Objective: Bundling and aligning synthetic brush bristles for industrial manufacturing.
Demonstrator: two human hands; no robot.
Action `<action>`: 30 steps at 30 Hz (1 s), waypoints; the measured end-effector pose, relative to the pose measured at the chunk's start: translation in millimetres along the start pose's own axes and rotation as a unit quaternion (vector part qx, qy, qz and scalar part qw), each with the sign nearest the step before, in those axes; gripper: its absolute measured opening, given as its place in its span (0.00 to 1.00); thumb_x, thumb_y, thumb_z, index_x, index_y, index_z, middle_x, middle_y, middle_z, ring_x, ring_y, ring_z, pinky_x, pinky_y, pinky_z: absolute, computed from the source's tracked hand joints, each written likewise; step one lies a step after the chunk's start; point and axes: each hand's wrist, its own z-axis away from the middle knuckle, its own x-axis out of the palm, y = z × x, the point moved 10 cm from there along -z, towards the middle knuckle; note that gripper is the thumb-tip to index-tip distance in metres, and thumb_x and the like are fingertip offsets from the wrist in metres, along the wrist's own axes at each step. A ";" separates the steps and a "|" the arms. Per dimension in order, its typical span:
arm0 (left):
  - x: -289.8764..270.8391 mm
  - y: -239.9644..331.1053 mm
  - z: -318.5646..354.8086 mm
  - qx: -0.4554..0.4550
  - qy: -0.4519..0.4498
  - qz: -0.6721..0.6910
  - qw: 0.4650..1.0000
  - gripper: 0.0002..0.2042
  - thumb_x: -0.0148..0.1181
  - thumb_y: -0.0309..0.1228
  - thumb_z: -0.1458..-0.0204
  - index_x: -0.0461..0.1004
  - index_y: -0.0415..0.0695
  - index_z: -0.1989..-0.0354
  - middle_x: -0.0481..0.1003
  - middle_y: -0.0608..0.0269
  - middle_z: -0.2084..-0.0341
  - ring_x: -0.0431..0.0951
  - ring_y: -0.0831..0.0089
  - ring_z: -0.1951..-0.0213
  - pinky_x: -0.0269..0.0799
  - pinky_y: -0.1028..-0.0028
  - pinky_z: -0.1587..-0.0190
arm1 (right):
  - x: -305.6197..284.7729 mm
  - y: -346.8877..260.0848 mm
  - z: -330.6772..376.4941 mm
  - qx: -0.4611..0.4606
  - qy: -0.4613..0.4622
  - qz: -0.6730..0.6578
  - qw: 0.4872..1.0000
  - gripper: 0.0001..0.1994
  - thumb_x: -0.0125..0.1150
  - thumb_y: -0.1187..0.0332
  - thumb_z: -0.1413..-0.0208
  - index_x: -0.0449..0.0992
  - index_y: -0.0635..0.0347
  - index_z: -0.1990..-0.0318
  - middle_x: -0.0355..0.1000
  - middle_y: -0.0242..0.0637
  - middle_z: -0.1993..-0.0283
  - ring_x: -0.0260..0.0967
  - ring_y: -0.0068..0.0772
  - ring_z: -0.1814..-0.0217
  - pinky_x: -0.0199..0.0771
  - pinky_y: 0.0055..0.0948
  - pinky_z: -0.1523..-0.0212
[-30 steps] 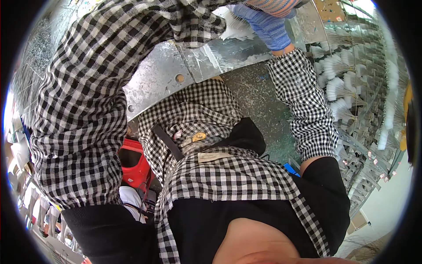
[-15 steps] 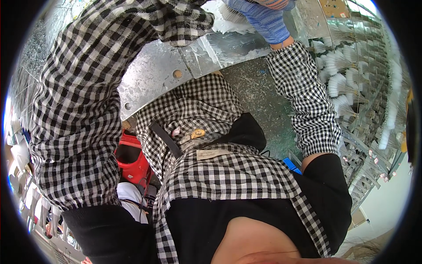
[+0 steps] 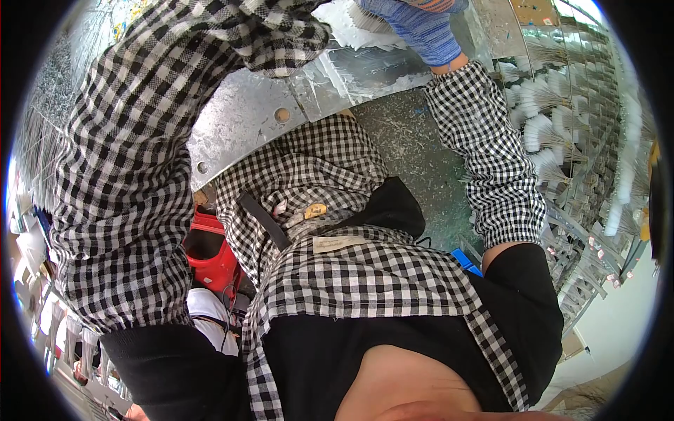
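Looking straight down over own chest. Right hand (image 3: 428,31), in blue knit glove, at top edge, resting on white bristle bundles (image 3: 351,21) atop galvanized metal plate (image 3: 246,119); fingers cut off by frame, so grip cannot be told. Left hand not visible: left checkered sleeve (image 3: 133,161) bends up to top, its cuff above same plate, just left of bristles. Plate w/ round holes lies between both forearms, in front of apron. Red container (image 3: 214,256) lower left, below plate. More white brush tufts (image 3: 554,126) in racks at right.
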 end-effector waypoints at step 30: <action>51.4 108.4 -13.2 0.327 -0.658 -0.463 0.496 0.09 0.64 0.38 0.49 0.83 0.49 0.65 0.82 0.57 0.73 0.83 0.57 0.70 0.81 0.58 0.64 | 33.0 19.7 23.6 0.066 0.011 -0.062 0.996 0.34 0.60 0.50 0.41 0.60 0.49 0.30 0.60 0.41 0.29 0.58 0.44 0.29 0.59 0.47 0.30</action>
